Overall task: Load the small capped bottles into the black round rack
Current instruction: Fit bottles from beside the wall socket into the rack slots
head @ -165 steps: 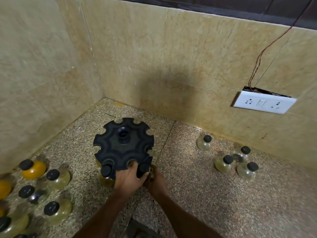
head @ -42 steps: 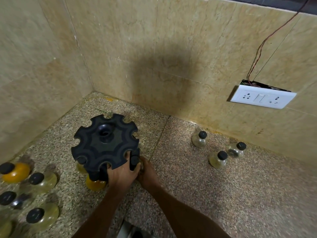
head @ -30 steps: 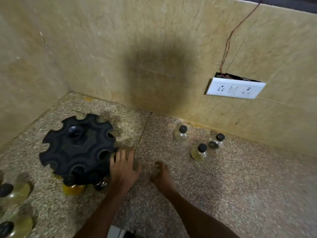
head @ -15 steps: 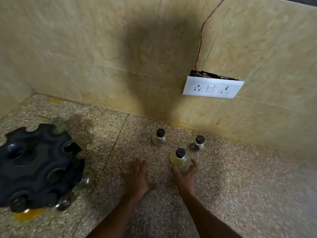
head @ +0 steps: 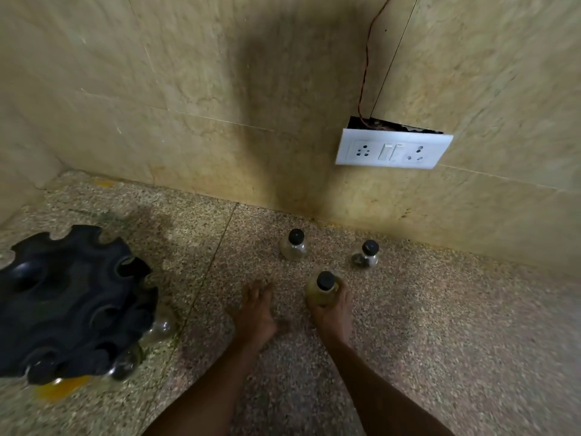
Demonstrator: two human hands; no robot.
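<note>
Both hands reach forward over the speckled stone floor, well apart from each other. The right hand has its fingers curled round the lower body of a small yellowish bottle with a black cap, which stands upright on the floor. The left hand lies just beside it to the left, palm down, fingers straight and relaxed, holding nothing; whether it touches the floor I cannot tell.

Beyond the hands, nearer the wall edge of the floor, stand two more small capped bottles, both upright and apart from each other: a clear bottle ahead of the gap between the hands, and a darker bottle ahead and to the right of the gripped one. That makes three loose bottles on this side, one of them held.

Far left, by the left edge of the floor, sits the black round rack, with scalloped slots round its rim. At its near rim a few capped bottles hang in slots, blurred; I count at least three, among them a clear one and an orange one.

On the tiled wall above the loose bottles is one white socket plate, a red wire running up from it.
</note>
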